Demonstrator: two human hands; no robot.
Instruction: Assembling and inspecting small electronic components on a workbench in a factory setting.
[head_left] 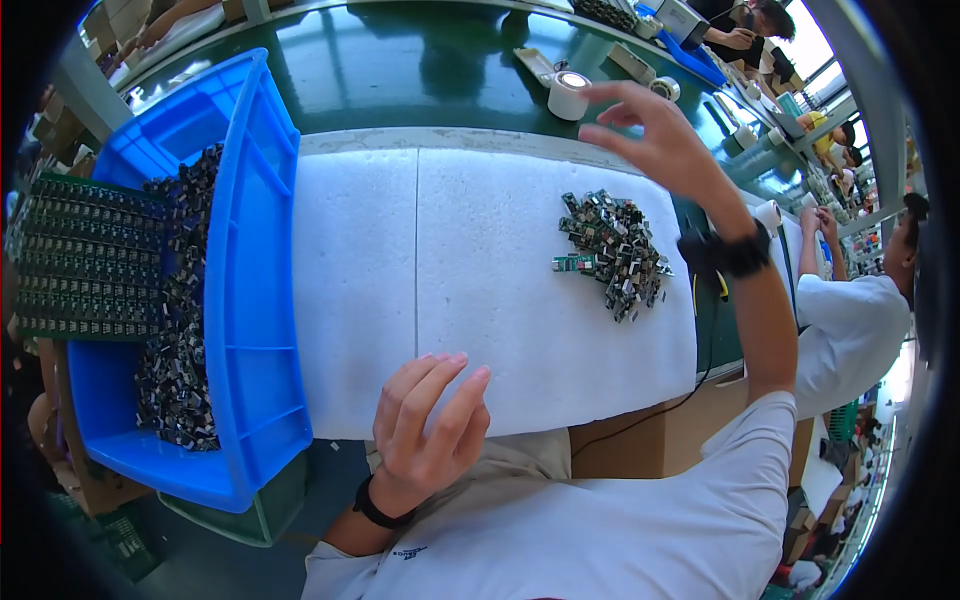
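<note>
My right hand (650, 135) is raised at the far right with thumb and fingers apart. Its fingertips are right beside a white roll (568, 97) on the green tabletop; whether they touch it I cannot tell. My left hand (432, 428) hovers at the near edge of a white foam sheet (490, 340), its fingers stretched out and nothing in them. On the sheet's right side lies a heap of small green circuit boards (620, 255) with silver metal connectors, nearest to my right forearm.
A blue plastic crate (258, 270) at the left holds many small boards and a stack of large green circuit panels (90, 260). Farther back on the green table (400, 70) are beige trays (632, 62) and a second roll (664, 89). A co-worker (850, 320) sits at the right.
</note>
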